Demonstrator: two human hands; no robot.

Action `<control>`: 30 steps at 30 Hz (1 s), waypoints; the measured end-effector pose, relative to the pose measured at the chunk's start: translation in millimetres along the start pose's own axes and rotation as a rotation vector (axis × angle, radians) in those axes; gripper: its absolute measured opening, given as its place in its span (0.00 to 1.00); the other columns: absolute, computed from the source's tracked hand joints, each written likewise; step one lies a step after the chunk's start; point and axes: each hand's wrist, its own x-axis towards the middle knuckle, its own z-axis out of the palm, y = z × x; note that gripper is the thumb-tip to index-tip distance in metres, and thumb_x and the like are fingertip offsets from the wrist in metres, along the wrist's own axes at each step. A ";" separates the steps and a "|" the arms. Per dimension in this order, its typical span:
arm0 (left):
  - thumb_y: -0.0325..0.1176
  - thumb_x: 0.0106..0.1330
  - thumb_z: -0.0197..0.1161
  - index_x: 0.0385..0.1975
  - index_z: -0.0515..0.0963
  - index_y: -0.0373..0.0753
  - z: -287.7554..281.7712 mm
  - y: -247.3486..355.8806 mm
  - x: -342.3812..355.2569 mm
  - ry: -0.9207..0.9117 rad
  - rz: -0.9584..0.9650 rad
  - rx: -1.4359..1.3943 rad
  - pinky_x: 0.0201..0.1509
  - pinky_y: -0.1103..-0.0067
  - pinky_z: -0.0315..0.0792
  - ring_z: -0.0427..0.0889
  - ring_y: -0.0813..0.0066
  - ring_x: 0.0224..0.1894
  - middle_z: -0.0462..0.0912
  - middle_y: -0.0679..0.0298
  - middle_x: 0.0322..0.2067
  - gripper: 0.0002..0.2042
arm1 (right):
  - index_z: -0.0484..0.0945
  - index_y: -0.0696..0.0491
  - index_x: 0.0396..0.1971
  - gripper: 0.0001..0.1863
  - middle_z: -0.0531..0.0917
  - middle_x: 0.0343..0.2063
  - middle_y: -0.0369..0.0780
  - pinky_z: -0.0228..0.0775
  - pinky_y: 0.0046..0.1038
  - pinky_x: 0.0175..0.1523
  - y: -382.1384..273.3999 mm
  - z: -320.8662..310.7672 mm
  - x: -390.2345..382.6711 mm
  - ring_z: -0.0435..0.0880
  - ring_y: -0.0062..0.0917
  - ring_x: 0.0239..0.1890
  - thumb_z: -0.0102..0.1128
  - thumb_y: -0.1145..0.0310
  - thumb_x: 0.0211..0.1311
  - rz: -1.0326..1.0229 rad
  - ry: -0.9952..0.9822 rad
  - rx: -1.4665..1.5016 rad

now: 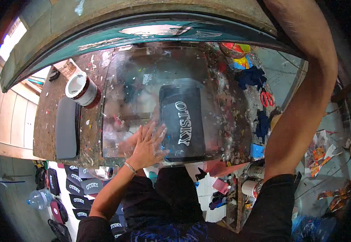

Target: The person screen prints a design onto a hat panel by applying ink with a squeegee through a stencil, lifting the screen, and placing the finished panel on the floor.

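Observation:
My left hand [146,146] lies palm down with fingers spread on the glass sheet [123,88], at the left edge of a black panel [189,92]. Its thumb reaches toward the panel's near end. White lettering runs lengthwise along this flat, rounded-corner panel. Above the far side of the table, a large framed printing screen [98,43] with teal, stained mesh stands tilted up. My right arm [302,109] stretches up past the frame's right end; the hand itself is beyond the picture's top edge, so its grip is hidden.
Left of the glass lies a plain dark grey panel [66,129], with an open paint tub [82,90] behind it. Red-handled scissors [266,99] and dark rags [252,77] sit at the right edge. Several lettered panels [78,201] lie below, near a clear plastic bottle [38,199].

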 end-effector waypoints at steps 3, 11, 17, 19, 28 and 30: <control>0.60 0.66 0.56 0.74 0.54 0.42 -5.4 1.7 0.9 0.028 0.013 -0.072 0.78 0.51 0.23 0.43 0.56 0.78 0.52 0.61 0.76 0.42 | 0.73 0.54 0.12 0.31 0.64 0.08 0.29 0.48 0.25 0.19 24.4 -3.8 5.5 0.59 0.12 0.12 0.57 0.46 0.71 -0.068 -0.052 0.044; 0.59 0.63 0.61 0.74 0.57 0.43 -4.2 -1.0 -3.3 0.041 0.013 -0.087 0.79 0.53 0.27 0.46 0.58 0.78 0.56 0.61 0.74 0.43 | 0.76 0.56 0.14 0.31 0.65 0.08 0.30 0.49 0.26 0.19 22.0 10.1 -1.2 0.59 0.13 0.13 0.57 0.47 0.71 -0.119 0.038 -0.001; 0.60 0.62 0.62 0.74 0.58 0.44 -5.7 -0.7 -2.9 0.044 0.011 -0.067 0.79 0.52 0.27 0.45 0.58 0.78 0.56 0.62 0.75 0.43 | 0.76 0.56 0.15 0.30 0.65 0.08 0.30 0.50 0.26 0.20 17.9 15.1 -4.7 0.60 0.13 0.13 0.57 0.47 0.71 -0.130 0.073 -0.033; 0.60 0.62 0.62 0.74 0.58 0.44 -5.4 -1.2 -4.3 0.060 0.020 -0.055 0.79 0.52 0.27 0.45 0.58 0.78 0.56 0.62 0.75 0.43 | 0.76 0.56 0.15 0.30 0.65 0.08 0.30 0.50 0.26 0.20 16.1 17.4 -5.0 0.60 0.13 0.13 0.57 0.47 0.71 -0.129 0.081 -0.030; 0.61 0.61 0.62 0.74 0.58 0.44 -5.4 0.3 -3.5 0.070 0.009 -0.087 0.79 0.52 0.26 0.44 0.58 0.79 0.55 0.62 0.75 0.44 | 0.77 0.57 0.16 0.30 0.66 0.08 0.30 0.50 0.26 0.20 17.2 19.7 -12.9 0.60 0.13 0.13 0.57 0.47 0.71 -0.154 0.126 -0.058; 0.60 0.61 0.62 0.73 0.58 0.44 -6.8 0.9 -2.3 0.021 -0.011 -0.088 0.79 0.52 0.26 0.45 0.58 0.78 0.55 0.63 0.75 0.44 | 0.78 0.57 0.16 0.30 0.66 0.08 0.30 0.51 0.26 0.20 15.7 20.2 -13.8 0.60 0.14 0.13 0.57 0.47 0.71 -0.157 0.143 -0.069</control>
